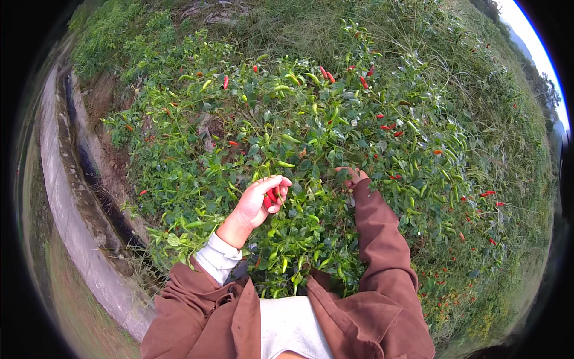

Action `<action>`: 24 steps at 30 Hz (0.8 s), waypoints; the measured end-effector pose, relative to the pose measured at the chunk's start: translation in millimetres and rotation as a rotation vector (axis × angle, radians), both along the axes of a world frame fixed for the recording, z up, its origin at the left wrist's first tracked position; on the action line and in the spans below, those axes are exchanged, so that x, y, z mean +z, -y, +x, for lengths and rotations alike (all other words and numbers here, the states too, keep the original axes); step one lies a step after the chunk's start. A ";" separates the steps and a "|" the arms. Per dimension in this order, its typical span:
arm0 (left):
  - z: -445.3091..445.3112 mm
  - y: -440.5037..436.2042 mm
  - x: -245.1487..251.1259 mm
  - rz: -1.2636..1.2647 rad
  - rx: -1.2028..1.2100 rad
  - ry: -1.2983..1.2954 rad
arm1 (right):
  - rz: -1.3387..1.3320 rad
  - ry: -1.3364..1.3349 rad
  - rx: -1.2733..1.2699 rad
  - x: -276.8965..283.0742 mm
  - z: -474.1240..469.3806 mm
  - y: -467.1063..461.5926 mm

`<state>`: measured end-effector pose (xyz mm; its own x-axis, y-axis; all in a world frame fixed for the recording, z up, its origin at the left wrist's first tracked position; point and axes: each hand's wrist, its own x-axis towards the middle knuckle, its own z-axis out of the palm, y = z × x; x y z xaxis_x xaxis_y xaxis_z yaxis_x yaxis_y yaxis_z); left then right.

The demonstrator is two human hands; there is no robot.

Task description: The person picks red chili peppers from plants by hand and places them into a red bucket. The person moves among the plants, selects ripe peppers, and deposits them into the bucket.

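Observation:
My left hand [258, 203] is curled around several red chili peppers [268, 200], held above the leaves of a chili plant [309, 233]. Among the foliage to its right, my right hand [354, 177] reaches in, its fingers partly hidden by leaves. Whether that hand holds anything cannot be made out. A green chili [285, 164] hangs just above my left hand. More red chilies [327, 74] stand out higher on the bush, and a red one [395, 177] shows close to my right wrist.
A concrete path [67, 215] curves along the left side, with a narrow ditch [87, 166] between it and the plants. Tall grass [305, 31] grows behind the bush. Further red chilies [441, 303] dot the lower right. Dense stems and leaves surround both hands.

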<state>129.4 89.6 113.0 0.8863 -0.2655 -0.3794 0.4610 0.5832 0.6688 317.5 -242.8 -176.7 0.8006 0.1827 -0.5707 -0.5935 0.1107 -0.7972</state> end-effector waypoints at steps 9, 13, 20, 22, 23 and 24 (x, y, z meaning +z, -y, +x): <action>-11.6 38.3 44.1 0.378 0.002 0.206 | -0.733 0.685 -0.022 222.8 -100.8 -34.2; -19.6 83.4 65.4 1.060 -0.084 0.732 | -0.032 0.655 -0.178 283.0 -165.0 -28.3; -19.9 123.2 51.7 1.268 -0.533 0.794 | 0.234 0.320 -0.113 315.9 -232.6 -21.4; -19.2 130.3 47.4 1.256 -0.608 0.830 | -0.163 0.746 -0.125 292.8 -233.2 -13.4; -19.2 134.9 47.4 1.232 -0.666 0.802 | -0.370 0.950 -0.124 284.6 -233.9 -10.1; -18.7 138.4 48.7 1.212 -0.717 0.771 | -0.657 1.094 -0.098 289.8 -233.2 -8.1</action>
